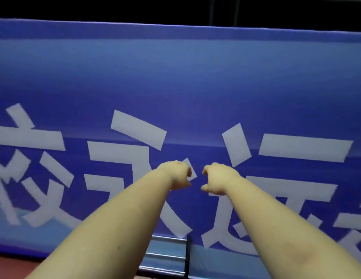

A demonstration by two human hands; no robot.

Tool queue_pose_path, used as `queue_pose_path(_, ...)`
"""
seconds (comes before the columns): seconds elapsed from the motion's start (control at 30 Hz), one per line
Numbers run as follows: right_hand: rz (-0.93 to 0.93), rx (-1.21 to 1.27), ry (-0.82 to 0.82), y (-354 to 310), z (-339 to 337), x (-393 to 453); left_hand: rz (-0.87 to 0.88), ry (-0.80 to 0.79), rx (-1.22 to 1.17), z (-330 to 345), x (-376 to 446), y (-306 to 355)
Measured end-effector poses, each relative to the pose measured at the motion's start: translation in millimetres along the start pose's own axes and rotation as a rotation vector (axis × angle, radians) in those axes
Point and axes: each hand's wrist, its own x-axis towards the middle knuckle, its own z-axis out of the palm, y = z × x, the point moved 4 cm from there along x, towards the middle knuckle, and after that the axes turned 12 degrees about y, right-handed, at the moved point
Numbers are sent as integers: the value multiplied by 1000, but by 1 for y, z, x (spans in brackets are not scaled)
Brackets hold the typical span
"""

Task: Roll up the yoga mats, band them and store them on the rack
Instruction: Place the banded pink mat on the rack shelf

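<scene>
Both hands, left hand (178, 175) and right hand (216, 179), hang mid-frame with fingers loosely curled, holding nothing, before a blue banner (175, 87); no mat in view, so I judge finding one comes next.

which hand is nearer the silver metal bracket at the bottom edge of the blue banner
Left. The left hand is almost straight above the silver metal bracket on the blue banner; the right hand is above it and off to the right.
</scene>
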Motion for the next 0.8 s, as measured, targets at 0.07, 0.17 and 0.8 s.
queue_pose_path(0.07, -38, -16, 17, 6, -13, -25, -30, 19, 19, -10, -26, 18)
queue_pose_path(0.17, -85, -57, 34, 10, -29, -63, -49, 50, 44, -25, -65, 40)
queue_pose_path(0.8, -41, -30, -8, -170, -67, -316, 70, 96, 28, -65, -364, -31)
